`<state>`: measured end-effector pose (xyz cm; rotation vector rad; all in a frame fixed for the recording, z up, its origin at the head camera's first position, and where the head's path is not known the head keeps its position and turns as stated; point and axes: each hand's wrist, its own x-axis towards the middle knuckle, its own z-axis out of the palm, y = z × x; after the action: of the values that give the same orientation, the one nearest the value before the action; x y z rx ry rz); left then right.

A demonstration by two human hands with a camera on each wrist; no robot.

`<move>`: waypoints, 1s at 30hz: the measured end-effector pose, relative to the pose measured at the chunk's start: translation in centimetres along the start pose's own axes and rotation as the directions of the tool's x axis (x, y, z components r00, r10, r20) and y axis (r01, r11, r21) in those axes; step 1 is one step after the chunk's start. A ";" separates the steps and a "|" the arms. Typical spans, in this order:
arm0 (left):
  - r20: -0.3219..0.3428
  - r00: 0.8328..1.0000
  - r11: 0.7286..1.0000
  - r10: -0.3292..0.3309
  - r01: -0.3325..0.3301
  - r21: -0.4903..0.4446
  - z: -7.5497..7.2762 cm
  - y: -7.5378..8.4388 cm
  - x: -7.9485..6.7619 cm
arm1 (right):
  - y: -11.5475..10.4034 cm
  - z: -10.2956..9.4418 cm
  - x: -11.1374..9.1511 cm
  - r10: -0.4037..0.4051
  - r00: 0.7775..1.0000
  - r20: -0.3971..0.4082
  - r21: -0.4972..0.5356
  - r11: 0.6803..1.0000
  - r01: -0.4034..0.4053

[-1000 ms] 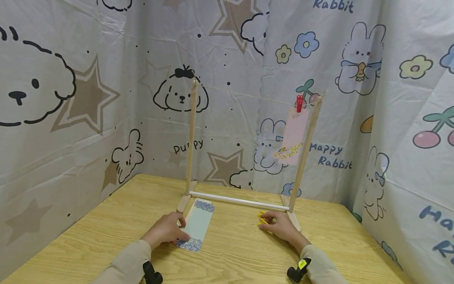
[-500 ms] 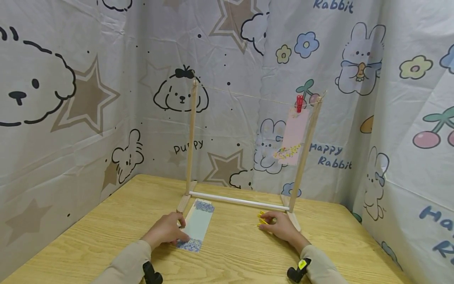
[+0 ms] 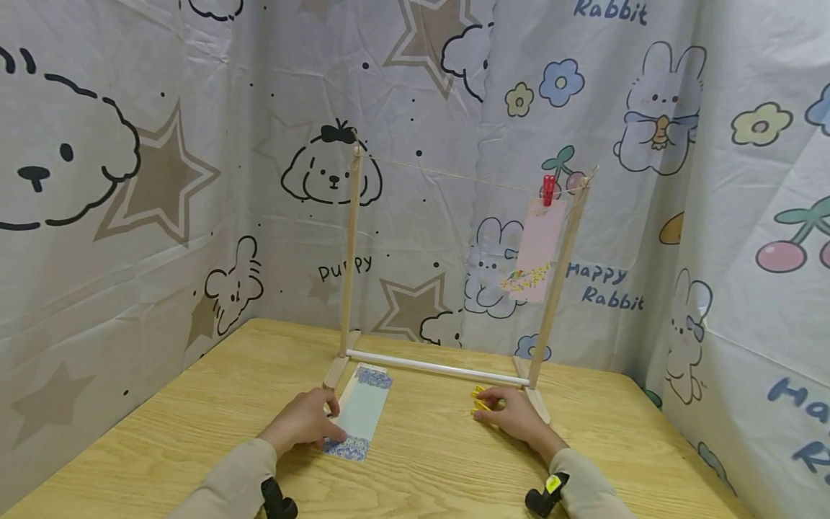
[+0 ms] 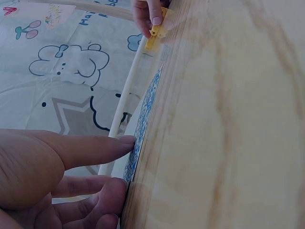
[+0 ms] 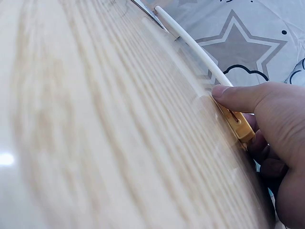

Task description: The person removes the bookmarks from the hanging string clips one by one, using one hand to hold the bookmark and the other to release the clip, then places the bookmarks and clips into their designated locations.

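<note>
On the table lies a long pale-green paper card [image 3: 363,409] with blue patterned ends. My left hand [image 3: 305,418] is at its left edge; in the left wrist view the thumb [image 4: 125,142] rests on the blue patterned end [image 4: 145,119], with curled fingers at the edge. My right hand [image 3: 512,414] pinches a yellow clothespin [image 3: 478,405] on the table; the right wrist view shows the thumb against the clothespin [image 5: 238,123], fingers partly hidden behind. Behind the hands, a red clothespin [image 3: 548,190] holds a pink card [image 3: 540,249] on a string.
A wooden frame stands at the back, with a left post [image 3: 351,252], a right post [image 3: 559,281], a white crossbar [image 3: 437,367] and a thin string [image 3: 447,171] between the tops. A patterned curtain [image 3: 415,238] surrounds the wooden table [image 3: 428,461].
</note>
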<state>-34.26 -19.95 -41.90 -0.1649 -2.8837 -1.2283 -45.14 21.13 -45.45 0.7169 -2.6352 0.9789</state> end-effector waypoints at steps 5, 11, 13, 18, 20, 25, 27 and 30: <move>0.007 1.000 1.000 0.003 -0.003 0.004 0.0 0.0 0.1 | 0.0 0.0 0.0 0.006 1.000 0.000 0.005 1.000 -0.006; 0.012 1.000 1.000 0.004 -0.004 0.005 0.0 -0.1 0.2 | -0.1 0.0 0.0 0.012 1.000 0.003 0.009 1.000 -0.012; 0.013 1.000 1.000 0.005 -0.005 0.003 0.0 -0.2 0.2 | -0.1 0.0 0.0 0.015 1.000 0.003 0.011 1.000 -0.015; 0.014 1.000 1.000 0.006 -0.006 -0.001 0.0 -0.2 0.1 | -0.2 0.0 0.0 0.022 1.000 0.003 0.018 1.000 -0.022; 0.012 1.000 1.000 0.003 -0.003 -0.001 0.0 -0.1 0.1 | -0.3 0.0 0.0 0.023 1.000 0.003 0.018 1.000 -0.024; 0.007 1.000 1.000 -0.001 0.001 0.000 -0.1 -0.1 0.1 | -0.3 0.0 0.0 0.024 1.000 0.004 0.014 1.000 -0.024; 0.005 1.000 1.000 0.000 0.000 -0.001 -0.1 -0.1 0.1 | -0.2 0.0 0.0 0.024 1.000 0.006 0.010 1.000 -0.024; 0.004 1.000 1.000 -0.001 0.001 -0.004 0.0 -0.1 0.1 | -0.1 0.0 0.0 0.020 1.000 0.008 0.005 1.000 -0.021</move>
<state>-34.36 -20.04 -41.95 -0.1666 -2.8854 -1.2358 -45.07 21.01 -45.38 0.6975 -2.6528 0.9902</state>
